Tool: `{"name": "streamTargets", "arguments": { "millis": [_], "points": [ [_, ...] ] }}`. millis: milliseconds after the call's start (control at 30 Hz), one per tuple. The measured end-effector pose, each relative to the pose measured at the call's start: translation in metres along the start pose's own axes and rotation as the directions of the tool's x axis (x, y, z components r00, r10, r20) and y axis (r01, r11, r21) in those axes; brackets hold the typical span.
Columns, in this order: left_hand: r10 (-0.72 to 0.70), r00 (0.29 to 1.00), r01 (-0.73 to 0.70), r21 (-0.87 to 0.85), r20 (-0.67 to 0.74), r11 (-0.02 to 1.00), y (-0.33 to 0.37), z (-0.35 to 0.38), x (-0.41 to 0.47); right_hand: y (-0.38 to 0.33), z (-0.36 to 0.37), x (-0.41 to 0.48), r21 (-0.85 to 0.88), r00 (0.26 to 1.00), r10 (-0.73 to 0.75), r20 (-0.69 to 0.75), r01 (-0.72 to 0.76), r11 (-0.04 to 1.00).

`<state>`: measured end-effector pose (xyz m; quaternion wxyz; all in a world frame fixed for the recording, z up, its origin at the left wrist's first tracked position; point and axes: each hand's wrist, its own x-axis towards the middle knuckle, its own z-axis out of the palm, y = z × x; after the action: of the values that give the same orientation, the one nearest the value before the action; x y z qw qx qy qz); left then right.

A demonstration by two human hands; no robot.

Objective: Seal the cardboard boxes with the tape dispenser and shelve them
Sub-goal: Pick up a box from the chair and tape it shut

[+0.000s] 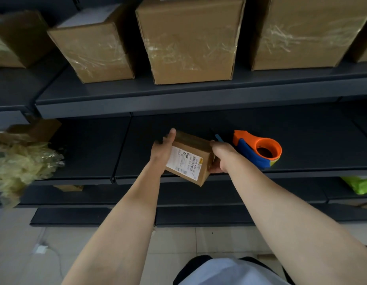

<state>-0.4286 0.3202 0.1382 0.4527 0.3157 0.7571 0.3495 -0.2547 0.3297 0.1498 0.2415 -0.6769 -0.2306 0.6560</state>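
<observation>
A small cardboard box (188, 159) with a white shipping label is held tilted over the front edge of the middle shelf (302, 140). My left hand (161, 150) grips its left side, thumb lying along the top edge. My right hand (221, 156) grips its right side, fingers wrapped underneath. An orange and blue tape dispenser (258, 150) lies on the shelf just right of my right hand, not touched by either hand.
Several larger taped cardboard boxes (191, 42) stand on the upper shelf (137, 93). A heap of crumpled yellowish plastic wrap (18, 165) and a brown box sit at the left. A green packet (359, 184) lies on the lower shelf at right. Tiled floor lies below.
</observation>
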Motion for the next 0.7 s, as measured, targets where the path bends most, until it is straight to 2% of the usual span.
{"name": "streamTargets", "arguments": {
  "millis": [133, 267, 333, 400, 467, 533, 567, 633, 700],
  "points": [
    [0.051, 0.999, -0.051, -0.022, -0.015, 0.998, 0.000, 0.002, -0.001, 0.008, -0.004, 0.003, -0.003, 0.999, 0.047, 0.019, -0.047, 0.999],
    [0.100, 0.993, -0.102, -0.032, -0.064, 0.994, -0.008, 0.004, -0.002, 0.018, -0.007, 0.003, 0.091, 0.987, 0.159, 0.030, -0.161, 0.983],
    [0.101, 0.993, -0.104, -0.040, -0.069, 0.994, -0.017, 0.006, -0.004, 0.025, -0.007, 0.003, 0.177, 0.986, 0.166, 0.014, -0.166, 0.970],
    [0.085, 0.996, -0.087, -0.077, -0.025, 0.993, -0.026, 0.010, -0.009, 0.030, -0.007, 0.006, 0.184, 0.991, 0.122, -0.053, -0.110, 0.977],
    [0.090, 0.995, -0.086, -0.091, 0.048, 0.992, -0.033, 0.013, -0.013, 0.034, -0.007, 0.009, 0.069, 0.984, 0.055, -0.171, -0.044, 0.997],
    [0.104, 0.988, -0.095, -0.079, 0.118, 0.992, -0.038, 0.014, -0.017, 0.039, -0.008, 0.014, -0.167, 0.944, -0.076, -0.322, 0.022, 0.986],
    [0.115, 0.982, -0.108, -0.052, 0.151, 0.993, -0.040, 0.015, -0.019, 0.041, -0.010, 0.017, -0.302, 0.920, -0.173, -0.352, 0.063, 0.951],
    [0.148, 0.966, -0.153, 0.008, 0.210, 0.988, -0.043, 0.015, -0.024, 0.045, -0.014, 0.019, -0.444, 0.913, -0.333, -0.236, 0.203, 0.873],
    [0.191, 0.948, -0.207, 0.037, 0.255, 0.978, -0.046, 0.017, -0.026, 0.049, -0.015, 0.017, -0.437, 0.922, -0.386, -0.017, 0.340, 0.832]
  ]
}}
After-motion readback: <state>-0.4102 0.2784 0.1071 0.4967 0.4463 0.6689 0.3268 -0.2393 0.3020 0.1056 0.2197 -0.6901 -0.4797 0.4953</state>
